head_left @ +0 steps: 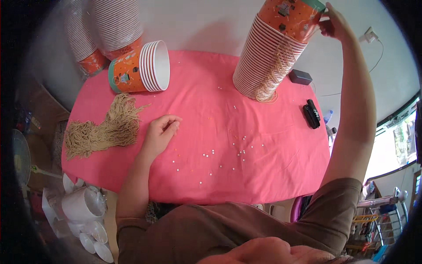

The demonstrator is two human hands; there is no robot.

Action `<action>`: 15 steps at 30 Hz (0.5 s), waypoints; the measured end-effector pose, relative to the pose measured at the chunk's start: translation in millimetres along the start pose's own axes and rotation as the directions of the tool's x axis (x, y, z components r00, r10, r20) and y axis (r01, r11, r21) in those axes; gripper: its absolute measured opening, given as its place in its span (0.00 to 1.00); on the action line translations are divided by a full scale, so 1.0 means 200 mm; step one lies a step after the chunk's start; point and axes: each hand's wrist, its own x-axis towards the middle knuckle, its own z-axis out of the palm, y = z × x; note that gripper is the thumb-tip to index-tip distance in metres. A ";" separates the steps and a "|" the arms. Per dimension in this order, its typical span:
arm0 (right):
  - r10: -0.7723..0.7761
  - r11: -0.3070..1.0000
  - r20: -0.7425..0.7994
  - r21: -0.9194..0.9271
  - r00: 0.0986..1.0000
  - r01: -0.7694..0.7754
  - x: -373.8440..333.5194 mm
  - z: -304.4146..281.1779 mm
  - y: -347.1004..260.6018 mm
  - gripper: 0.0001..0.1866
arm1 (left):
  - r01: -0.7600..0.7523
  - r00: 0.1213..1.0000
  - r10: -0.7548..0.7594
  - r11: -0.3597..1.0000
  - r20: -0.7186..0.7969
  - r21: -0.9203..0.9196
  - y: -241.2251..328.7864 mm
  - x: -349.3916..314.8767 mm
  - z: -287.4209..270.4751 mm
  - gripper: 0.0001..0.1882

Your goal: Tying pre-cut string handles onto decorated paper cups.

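Tall bucket stack leans to one o'clock under our right hand

On the pink cloth, toward one o'clock from the middle, we see the tall stack of nested paper buckets. Its long axis runs from seven up to one o'clock; the top bucket's green closed end points to one, the white rims toward seven. Beige string loops hang along its side.

Our right arm reaches out long, bending over at the wrist, and our right hand meets the top bucket at its green edge, fingers bent against it. We cannot tell how firmly they grip.

Our left hand hovers or rests near the middle, loosely curled, a small gap between thumb and forefinger, nothing visible in it. Just beside it, toward nine o'clock, lies a beige string bundle.
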 end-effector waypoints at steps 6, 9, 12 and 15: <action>0.176 0.861 -0.613 -0.283 0.770 -0.422 -0.32 0.28 0.32 0.28 | -0.009 1.000 0.009 1.000 0.010 0.003 0.02 -0.01 0.01 0.08; 0.305 0.493 -0.594 -0.570 0.744 -0.657 -0.35 0.46 0.43 0.25 | -0.028 0.999 0.028 1.000 0.019 0.004 0.02 -0.01 0.01 0.08; 0.361 0.546 -0.283 -0.708 0.889 -0.447 -0.39 0.89 0.50 0.15 | -0.052 0.999 0.053 0.999 0.004 -0.009 0.01 -0.02 0.00 0.08; -0.016 0.362 0.224 -0.907 0.974 0.214 -0.32 1.22 0.68 0.14 | -0.101 0.992 0.101 0.995 -0.073 0.005 -0.01 -0.01 0.01 0.08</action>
